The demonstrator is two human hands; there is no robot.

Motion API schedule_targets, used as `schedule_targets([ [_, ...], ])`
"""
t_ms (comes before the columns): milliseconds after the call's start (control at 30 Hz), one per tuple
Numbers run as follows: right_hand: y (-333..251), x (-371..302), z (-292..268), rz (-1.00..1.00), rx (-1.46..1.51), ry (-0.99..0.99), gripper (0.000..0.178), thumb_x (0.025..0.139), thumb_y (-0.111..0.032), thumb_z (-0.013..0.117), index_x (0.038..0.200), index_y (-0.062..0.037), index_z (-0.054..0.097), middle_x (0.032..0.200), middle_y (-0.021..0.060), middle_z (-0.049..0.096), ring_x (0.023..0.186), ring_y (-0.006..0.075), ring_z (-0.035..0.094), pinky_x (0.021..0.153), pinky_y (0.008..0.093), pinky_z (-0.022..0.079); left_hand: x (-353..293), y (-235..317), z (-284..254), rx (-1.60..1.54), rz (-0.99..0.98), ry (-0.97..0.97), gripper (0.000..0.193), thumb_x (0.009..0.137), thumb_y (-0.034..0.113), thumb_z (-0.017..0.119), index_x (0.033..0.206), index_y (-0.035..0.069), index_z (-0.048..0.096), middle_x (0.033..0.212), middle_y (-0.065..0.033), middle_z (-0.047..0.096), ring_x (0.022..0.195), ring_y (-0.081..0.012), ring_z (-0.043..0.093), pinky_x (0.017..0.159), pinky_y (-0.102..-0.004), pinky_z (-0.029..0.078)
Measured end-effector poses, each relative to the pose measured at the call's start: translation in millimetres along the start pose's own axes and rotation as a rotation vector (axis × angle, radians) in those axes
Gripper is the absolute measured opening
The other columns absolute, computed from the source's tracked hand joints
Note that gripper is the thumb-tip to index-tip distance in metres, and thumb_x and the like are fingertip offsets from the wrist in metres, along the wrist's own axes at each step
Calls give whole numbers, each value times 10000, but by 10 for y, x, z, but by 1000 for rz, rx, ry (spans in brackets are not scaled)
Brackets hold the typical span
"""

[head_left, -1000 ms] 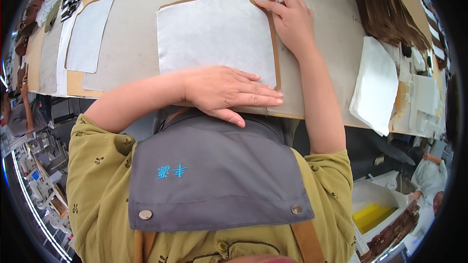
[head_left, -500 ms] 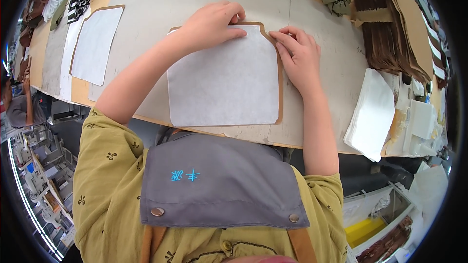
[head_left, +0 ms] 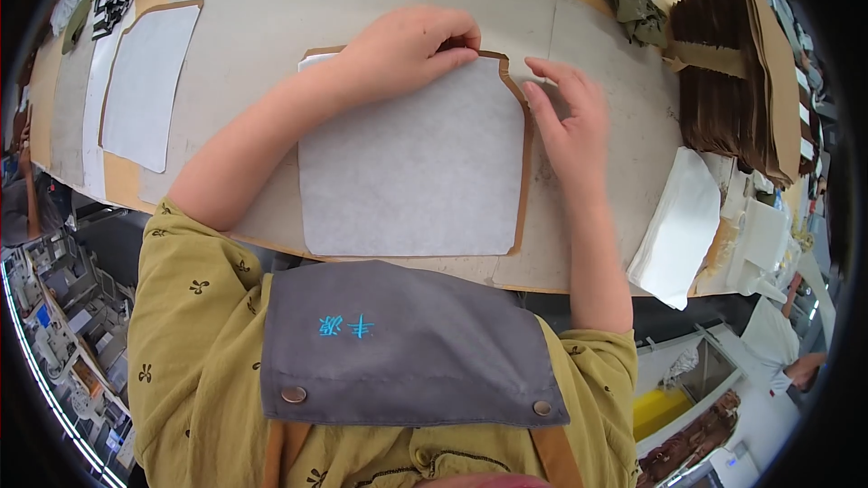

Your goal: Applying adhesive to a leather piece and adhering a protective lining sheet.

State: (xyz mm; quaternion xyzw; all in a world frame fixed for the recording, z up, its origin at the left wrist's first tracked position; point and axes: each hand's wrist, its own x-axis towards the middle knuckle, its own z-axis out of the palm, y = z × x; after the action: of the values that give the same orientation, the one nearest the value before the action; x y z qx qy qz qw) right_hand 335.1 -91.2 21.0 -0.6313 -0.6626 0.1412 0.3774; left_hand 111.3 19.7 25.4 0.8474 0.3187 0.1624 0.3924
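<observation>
A white sheet [head_left: 411, 163] lies flat on a slightly larger brown panel [head_left: 522, 172], whose border shows at the top and along the right side. My left hand [head_left: 411, 47] reaches over the top edge with curled fingers. Its thumb and forefinger come together on the panel's top border; the other fingertips are hidden. Just off the upper right corner, my right hand [head_left: 576, 122] is held with thumb and forefinger apart, and nothing shows between them.
Another white sheet on a brown panel [head_left: 151, 86] lies at the left. At the right stand a banded stack of brown pieces [head_left: 714, 81] and a pile of white sheets [head_left: 678, 230]. Dark green fabric [head_left: 633, 0] lies behind. People are partly visible at both sides.
My right hand has come off the panel's upper right edge and its fingers have spread. The left thumb and forefinger have closed toward each other at the top border.
</observation>
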Motion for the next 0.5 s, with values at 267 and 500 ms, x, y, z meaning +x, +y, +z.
schedule_targets([
  [267,26,340,118,-117,-55,-157,126,838,-151,758,963,-136,755,961,1,711,927,249,610,844,376,468,-63,-138,119,103,267,166,126,902,114,707,1016,61,696,954,-81,680,909,-276,654,779,-385,528],
  [500,94,365,119,-104,-13,-195,90,819,-115,765,905,-140,761,928,-16,702,911,241,598,848,376,464,-54,-161,177,102,277,222,136,880,79,722,1016,88,726,955,-49,693,898,-245,660,795,-372,518],
])
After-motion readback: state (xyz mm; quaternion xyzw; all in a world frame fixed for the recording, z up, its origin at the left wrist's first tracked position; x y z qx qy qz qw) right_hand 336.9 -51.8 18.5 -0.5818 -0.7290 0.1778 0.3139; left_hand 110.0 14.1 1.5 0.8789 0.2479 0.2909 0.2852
